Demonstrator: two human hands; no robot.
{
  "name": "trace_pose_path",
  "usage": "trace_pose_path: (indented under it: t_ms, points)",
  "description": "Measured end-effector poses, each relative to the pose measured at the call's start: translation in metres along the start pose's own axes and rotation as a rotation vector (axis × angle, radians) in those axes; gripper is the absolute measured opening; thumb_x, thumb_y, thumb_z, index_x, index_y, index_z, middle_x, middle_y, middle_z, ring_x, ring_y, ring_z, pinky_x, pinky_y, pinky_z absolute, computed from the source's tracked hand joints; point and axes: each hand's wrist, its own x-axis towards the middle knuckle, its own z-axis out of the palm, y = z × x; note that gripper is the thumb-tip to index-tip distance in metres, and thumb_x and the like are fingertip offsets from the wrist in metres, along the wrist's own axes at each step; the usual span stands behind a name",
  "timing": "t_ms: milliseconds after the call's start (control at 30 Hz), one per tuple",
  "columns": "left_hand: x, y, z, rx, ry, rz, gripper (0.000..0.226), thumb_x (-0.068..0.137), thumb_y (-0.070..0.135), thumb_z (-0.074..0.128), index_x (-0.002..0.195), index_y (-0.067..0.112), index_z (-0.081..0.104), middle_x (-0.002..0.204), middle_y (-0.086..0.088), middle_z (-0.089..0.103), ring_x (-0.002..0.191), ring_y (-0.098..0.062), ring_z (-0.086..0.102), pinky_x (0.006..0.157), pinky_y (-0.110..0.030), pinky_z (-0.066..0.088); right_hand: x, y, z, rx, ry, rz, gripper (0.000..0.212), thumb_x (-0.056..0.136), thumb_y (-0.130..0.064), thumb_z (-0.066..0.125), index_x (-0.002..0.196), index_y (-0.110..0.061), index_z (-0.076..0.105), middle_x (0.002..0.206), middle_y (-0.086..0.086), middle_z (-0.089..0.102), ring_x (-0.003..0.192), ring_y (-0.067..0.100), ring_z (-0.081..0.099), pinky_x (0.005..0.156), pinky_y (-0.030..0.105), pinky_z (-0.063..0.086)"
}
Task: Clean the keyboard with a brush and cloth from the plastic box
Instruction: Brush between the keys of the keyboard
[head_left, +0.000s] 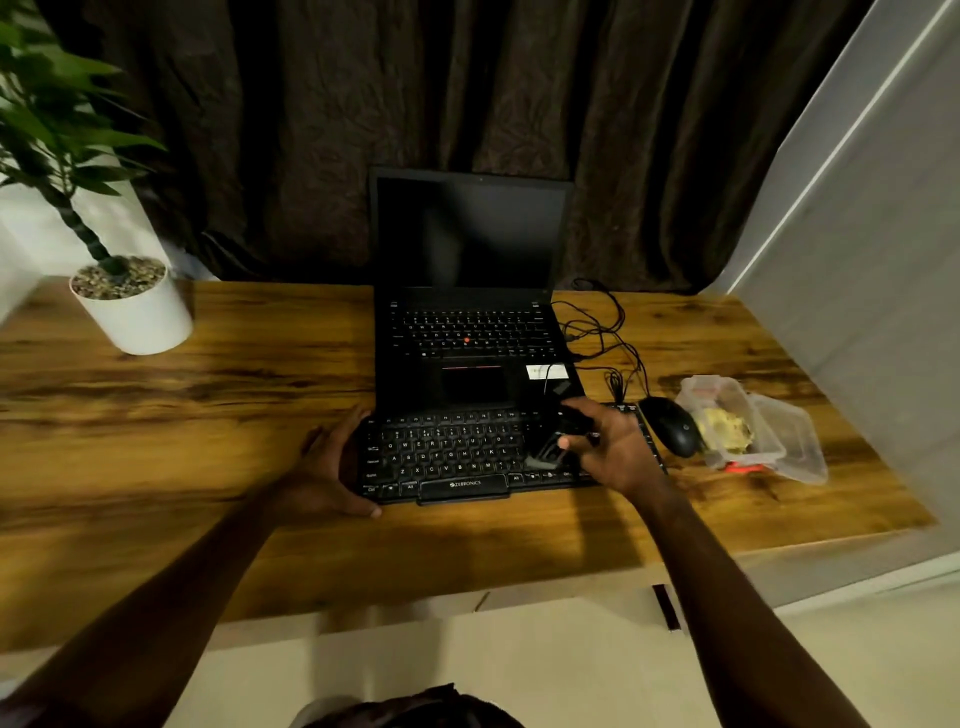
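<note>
The head view looks down on a wooden desk (208, 395), and the black Zebronics keyboard (452, 457) lies at the lower centre of the frame, its long axis running left to right. Its far edge sits just against the front of an open laptop (467, 332) whose screen is dark. The left hand (327, 467) is at the keyboard's left end, with fingers curved round the far corner and the thumb at the near corner, so it appears to clasp and steady that end. The right hand (613, 447) is over the keyboard's right part, its fingers curled and pinching a small dark brush (550, 454). The brush is blurred, so its bristles cannot be made out, but it points leftward and down toward the keys just left of the hand. From that tip most of the key rows lie further left, toward the centre of the frame, so strokes would likely have to travel along the keyboard's length, with the right hand the only one placed to make them. The clear plastic box (698, 387) stands open at the right of the frame, well apart from the left hand and nearer the right, with its lid (795, 447) beside it and the yellowish cloth (724, 428) inside, not yet taken out. A black mouse (670, 426) sits between keyboard and box, tangled cables (602, 332) lie above it, and a potted plant (132, 306) stands at the upper left.
</note>
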Motion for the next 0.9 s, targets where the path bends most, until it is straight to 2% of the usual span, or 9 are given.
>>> trace_pose_path:
  t_ms: [133,200,267,500,633,667,767,867,900]
  points:
    - [-0.005,0.009,-0.001,0.003,0.036,-0.033,0.149,0.04,0.054,0.092,0.155,0.043,-0.002,0.159,0.02,0.009,0.149,-0.025,-0.01,0.12,-0.049,-0.001,-0.003,0.01,-0.009,-0.063,0.084,-0.008,0.051,0.084,-0.003,0.075,0.129,-0.023,0.062,0.115,0.004,0.069,0.105,0.017,0.066,0.082,0.005,0.048]
    - [-0.004,0.007,-0.001,-0.012,0.033,-0.041,0.147,0.047,0.044,0.096,0.156,0.04,-0.003,0.155,0.022,0.008,0.146,-0.019,-0.01,0.12,-0.046,-0.004,-0.001,0.007,-0.001,-0.029,0.062,-0.007,0.054,0.084,-0.008,0.076,0.129,-0.034,0.06,0.119,0.006,0.068,0.109,0.02,0.066,0.09,0.02,0.056]
    - [-0.005,0.011,-0.002,0.019,0.042,-0.021,0.148,0.042,0.053,0.092,0.156,0.039,-0.001,0.159,0.018,0.01,0.148,-0.021,-0.006,0.122,-0.046,-0.004,0.0,-0.003,0.012,0.017,0.028,-0.037,0.052,0.085,-0.012,0.075,0.128,-0.037,0.059,0.121,0.006,0.067,0.111,0.021,0.065,0.092,0.035,0.059]
    - [-0.005,0.009,-0.001,-0.005,0.039,-0.013,0.151,0.033,0.064,0.084,0.155,0.041,-0.001,0.161,0.016,0.011,0.149,-0.022,-0.003,0.122,-0.049,-0.001,0.004,-0.009,0.013,0.051,-0.02,-0.033,0.054,0.086,-0.009,0.074,0.131,-0.035,0.057,0.124,0.003,0.066,0.114,0.018,0.064,0.089,0.038,0.061]
    - [-0.006,0.008,-0.001,0.001,0.034,-0.065,0.15,0.034,0.063,0.085,0.156,0.042,0.0,0.164,0.011,0.01,0.15,-0.029,-0.002,0.121,-0.054,0.009,-0.003,0.01,-0.012,-0.034,0.095,-0.002,0.05,0.086,0.001,0.073,0.131,-0.014,0.061,0.116,0.006,0.067,0.109,0.019,0.064,0.084,0.007,0.05]
    - [-0.005,0.007,-0.001,-0.004,0.036,-0.071,0.15,0.034,0.062,0.086,0.155,0.044,0.0,0.163,0.013,0.01,0.15,-0.03,-0.003,0.121,-0.055,0.011,-0.004,0.015,-0.016,-0.054,0.128,-0.009,0.048,0.085,0.002,0.074,0.13,-0.011,0.062,0.111,0.005,0.067,0.106,0.02,0.065,0.084,0.008,0.05]
    - [-0.005,0.004,0.0,0.004,0.04,-0.08,0.148,0.036,0.061,0.088,0.154,0.048,-0.001,0.164,0.012,0.011,0.15,-0.032,-0.004,0.12,-0.056,0.012,-0.007,0.012,-0.014,-0.086,0.134,-0.044,0.052,0.084,0.0,0.074,0.129,-0.023,0.062,0.113,0.005,0.068,0.107,0.024,0.065,0.092,0.028,0.056]
    - [-0.004,0.006,0.0,0.003,0.045,-0.053,0.149,0.035,0.061,0.087,0.156,0.043,0.001,0.161,0.018,0.009,0.15,-0.029,-0.002,0.121,-0.054,0.01,-0.006,-0.002,0.007,-0.053,0.052,-0.086,0.057,0.084,0.002,0.071,0.128,-0.032,0.059,0.12,0.006,0.065,0.112,0.023,0.063,0.089,0.014,0.054]
    - [-0.004,0.008,-0.001,0.002,0.044,-0.044,0.149,0.035,0.06,0.087,0.156,0.041,0.002,0.159,0.02,0.009,0.151,-0.028,-0.002,0.122,-0.052,0.008,-0.005,-0.008,0.015,-0.049,0.024,-0.087,0.06,0.085,0.001,0.071,0.128,-0.038,0.058,0.122,0.006,0.065,0.113,0.022,0.063,0.092,0.02,0.055]
